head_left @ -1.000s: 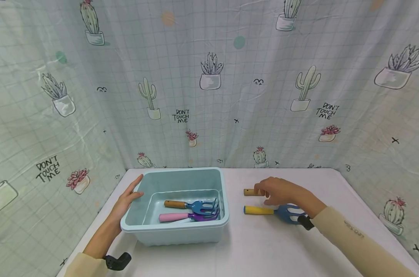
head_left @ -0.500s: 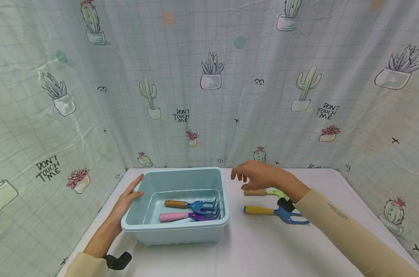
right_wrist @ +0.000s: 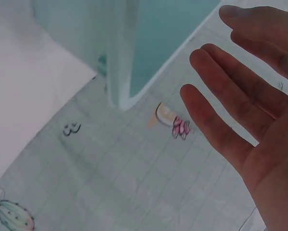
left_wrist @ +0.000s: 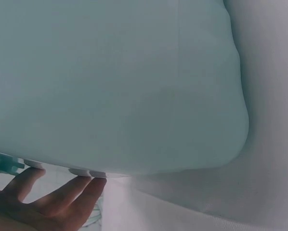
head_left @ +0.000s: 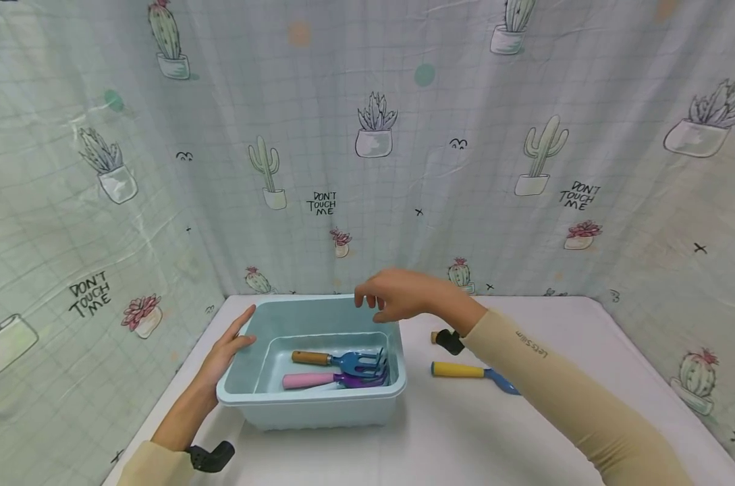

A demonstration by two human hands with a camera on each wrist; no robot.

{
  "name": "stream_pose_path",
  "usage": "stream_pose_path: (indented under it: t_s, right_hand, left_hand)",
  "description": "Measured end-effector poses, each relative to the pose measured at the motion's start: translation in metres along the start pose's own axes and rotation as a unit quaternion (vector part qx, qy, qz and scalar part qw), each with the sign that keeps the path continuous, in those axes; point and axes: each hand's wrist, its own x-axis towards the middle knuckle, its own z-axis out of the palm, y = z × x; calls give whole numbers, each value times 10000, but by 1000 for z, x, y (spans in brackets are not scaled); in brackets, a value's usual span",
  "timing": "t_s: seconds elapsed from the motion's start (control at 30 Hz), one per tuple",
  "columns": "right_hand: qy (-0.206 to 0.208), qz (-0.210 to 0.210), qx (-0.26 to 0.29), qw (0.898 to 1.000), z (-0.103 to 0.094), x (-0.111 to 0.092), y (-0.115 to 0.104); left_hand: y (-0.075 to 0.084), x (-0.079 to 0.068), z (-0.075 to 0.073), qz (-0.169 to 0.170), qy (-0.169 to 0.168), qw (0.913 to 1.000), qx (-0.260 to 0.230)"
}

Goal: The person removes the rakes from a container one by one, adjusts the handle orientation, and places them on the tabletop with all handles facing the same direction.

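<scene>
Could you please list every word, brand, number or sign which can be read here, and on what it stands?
"DON'T TOUCH ME": three times, on the patterned curtain.
"x": small crosses, also on the curtain.
"Letsslim": on the right sleeve; small, so this spelling is uncertain.
No readable numbers, and no readable text on the tools or box.

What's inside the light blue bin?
A brown-handled blue fork and a pink-handled purple fork, heads overlapping in this view. Something pale shows below the pink handle, partly covered; I can't tell what it is.
</scene>
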Motion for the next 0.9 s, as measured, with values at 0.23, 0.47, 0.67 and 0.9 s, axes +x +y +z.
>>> stream_pose_path:
  t_s: [0.23, 0.47, 0.67, 0.9]
  right_hand:
    - [-365, -25, -8, 9993, 0, 32, -18]
    - [-570, -89, 98, 9983, 12, 63, -24]
    - [-706, -71, 368, 9968, 31, 84, -23]
    - [-1032, 300, 937, 9898, 51, 97, -21]
  left_hand:
    - [5, -2, 3, -64, 68, 9999, 144]
    - [3, -3, 3, -21, 83, 9999, 135]
    - [3, -4, 3, 8, 67, 9999, 132]
    - [2, -2, 3, -13, 72, 9999, 155]
